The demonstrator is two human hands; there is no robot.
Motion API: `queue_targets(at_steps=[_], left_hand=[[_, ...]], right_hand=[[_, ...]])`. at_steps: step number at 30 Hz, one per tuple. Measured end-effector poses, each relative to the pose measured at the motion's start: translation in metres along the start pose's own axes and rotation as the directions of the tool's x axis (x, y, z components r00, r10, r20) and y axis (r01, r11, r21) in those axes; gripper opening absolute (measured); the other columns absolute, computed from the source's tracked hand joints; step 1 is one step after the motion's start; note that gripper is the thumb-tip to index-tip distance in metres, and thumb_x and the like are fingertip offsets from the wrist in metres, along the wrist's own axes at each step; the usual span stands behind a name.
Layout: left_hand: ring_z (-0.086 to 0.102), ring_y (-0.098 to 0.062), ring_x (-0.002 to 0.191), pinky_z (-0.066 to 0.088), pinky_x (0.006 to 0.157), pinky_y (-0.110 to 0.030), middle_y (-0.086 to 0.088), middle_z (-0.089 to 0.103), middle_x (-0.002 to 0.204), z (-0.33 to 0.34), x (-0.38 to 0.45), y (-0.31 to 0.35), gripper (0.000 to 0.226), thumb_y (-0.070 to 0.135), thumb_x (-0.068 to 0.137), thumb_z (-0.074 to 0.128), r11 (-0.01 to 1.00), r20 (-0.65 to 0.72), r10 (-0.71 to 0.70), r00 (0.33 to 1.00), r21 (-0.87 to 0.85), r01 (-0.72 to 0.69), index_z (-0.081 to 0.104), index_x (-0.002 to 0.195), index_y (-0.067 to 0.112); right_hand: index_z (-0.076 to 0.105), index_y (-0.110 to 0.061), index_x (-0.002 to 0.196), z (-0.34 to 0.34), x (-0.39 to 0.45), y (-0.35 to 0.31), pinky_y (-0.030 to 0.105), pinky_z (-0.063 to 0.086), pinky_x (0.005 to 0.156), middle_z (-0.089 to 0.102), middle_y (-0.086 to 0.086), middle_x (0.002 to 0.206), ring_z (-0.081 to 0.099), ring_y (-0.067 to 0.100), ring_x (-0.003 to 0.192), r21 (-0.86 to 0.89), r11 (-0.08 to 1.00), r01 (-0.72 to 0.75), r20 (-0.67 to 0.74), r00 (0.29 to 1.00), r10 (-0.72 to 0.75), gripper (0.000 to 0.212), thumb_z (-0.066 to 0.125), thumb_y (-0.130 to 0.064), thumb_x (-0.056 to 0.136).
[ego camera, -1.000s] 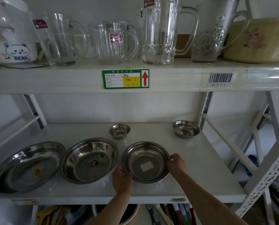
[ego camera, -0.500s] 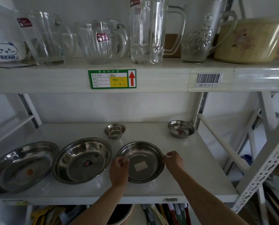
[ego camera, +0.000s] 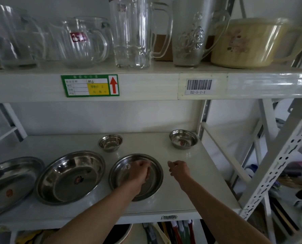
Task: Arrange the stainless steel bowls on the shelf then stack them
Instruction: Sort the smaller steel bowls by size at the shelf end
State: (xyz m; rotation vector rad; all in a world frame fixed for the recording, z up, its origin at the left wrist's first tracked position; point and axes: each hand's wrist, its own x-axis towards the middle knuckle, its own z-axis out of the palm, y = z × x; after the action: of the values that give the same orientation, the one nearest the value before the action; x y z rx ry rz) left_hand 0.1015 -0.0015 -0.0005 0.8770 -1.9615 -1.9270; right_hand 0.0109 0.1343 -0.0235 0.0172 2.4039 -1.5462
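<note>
- Hovering over shallow bowl (ego camera: 153,184): left hand (ego camera: 139,171), loosely curled, grasping nothing.
- Right hand (ego camera: 179,169): off the rim at 3 o'clock, loosely curled, empty.
- Shelf (ego camera: 196,182): bare toward 3 o'clock edge.

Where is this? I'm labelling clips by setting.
Probably a shop or stockroom: a price tag and a barcode label on the metal shelving, above steel bowls laid out.

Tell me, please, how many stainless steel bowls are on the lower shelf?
5: far-left bowl, large bowl beside it, middle bowl under the left hand, two small bowls behind.
</note>
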Motion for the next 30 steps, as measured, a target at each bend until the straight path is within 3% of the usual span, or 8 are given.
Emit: queue_targets(at_steps=[4, 13, 19, 24, 30], left_hand=[[0.045, -0.010, 0.038, 0.035, 0.034, -0.015, -0.003, 0.053, 0.054, 0.030, 0.010, 0.016, 0.025, 0.015, 0.094, 0.053, 1.000, 0.034, -0.022, 0.999, -0.020, 0.023, 0.062, 0.072, 0.009], [0.057, -0.019, 0.052, 0.054, 0.047, -0.026, -0.012, 0.060, 0.064, 0.095, 0.055, 0.029, 0.022, 0.010, 0.093, 0.056, 0.977, 0.136, -0.163, 0.977, -0.119, 0.179, 0.058, 0.071, 0.007], [0.060, -0.018, 0.056, 0.056, 0.054, -0.030, -0.012, 0.063, 0.067, 0.127, 0.094, 0.026, 0.014, 0.015, 0.093, 0.057, 0.967, 0.171, -0.234, 0.957, -0.057, 0.247, 0.060, 0.089, 0.003], [0.055, -0.019, 0.053, 0.053, 0.040, -0.025, -0.014, 0.059, 0.067, 0.155, 0.119, 0.021, 0.018, 0.016, 0.094, 0.059, 0.968, 0.192, -0.241, 0.951, -0.027, 0.250, 0.058, 0.100, -0.002], [0.048, -0.020, 0.050, 0.048, 0.030, -0.024, -0.015, 0.053, 0.065, 0.181, 0.144, 0.010, 0.023, 0.017, 0.094, 0.059, 0.954, 0.193, -0.284, 0.939, -0.042, 0.297, 0.052, 0.079, 0.002]], right_hand=[[0.066, -0.006, 0.083, -0.006, 0.005, 0.006, 0.025, 0.043, 0.053, 0.063, 0.006, 0.070, 0.055, 0.017, 0.057, 0.065, 0.996, -0.056, 0.015, 0.998, 0.055, 0.029, 0.057, -0.030, 0.095], [0.063, -0.008, 0.087, -0.033, 0.024, 0.011, 0.020, 0.039, 0.046, 0.062, 0.007, 0.078, 0.054, 0.014, 0.057, 0.100, 0.982, -0.158, -0.009, 0.987, 0.160, 0.025, 0.054, -0.030, 0.096], [0.065, -0.007, 0.089, -0.052, 0.041, 0.021, 0.020, 0.041, 0.050, 0.063, 0.004, 0.076, 0.056, 0.015, 0.060, 0.142, 0.974, -0.175, -0.072, 0.980, 0.186, 0.028, 0.053, -0.030, 0.097], [0.064, -0.009, 0.083, -0.064, 0.053, 0.023, 0.020, 0.039, 0.048, 0.062, 0.005, 0.073, 0.054, 0.014, 0.057, 0.192, 0.963, -0.191, -0.115, 0.970, 0.216, 0.032, 0.054, -0.035, 0.097], [0.067, -0.006, 0.084, -0.073, 0.061, 0.032, 0.024, 0.041, 0.053, 0.063, 0.006, 0.072, 0.056, 0.016, 0.059, 0.284, 0.935, -0.211, -0.130, 0.958, 0.256, 0.041, 0.049, -0.040, 0.098]])
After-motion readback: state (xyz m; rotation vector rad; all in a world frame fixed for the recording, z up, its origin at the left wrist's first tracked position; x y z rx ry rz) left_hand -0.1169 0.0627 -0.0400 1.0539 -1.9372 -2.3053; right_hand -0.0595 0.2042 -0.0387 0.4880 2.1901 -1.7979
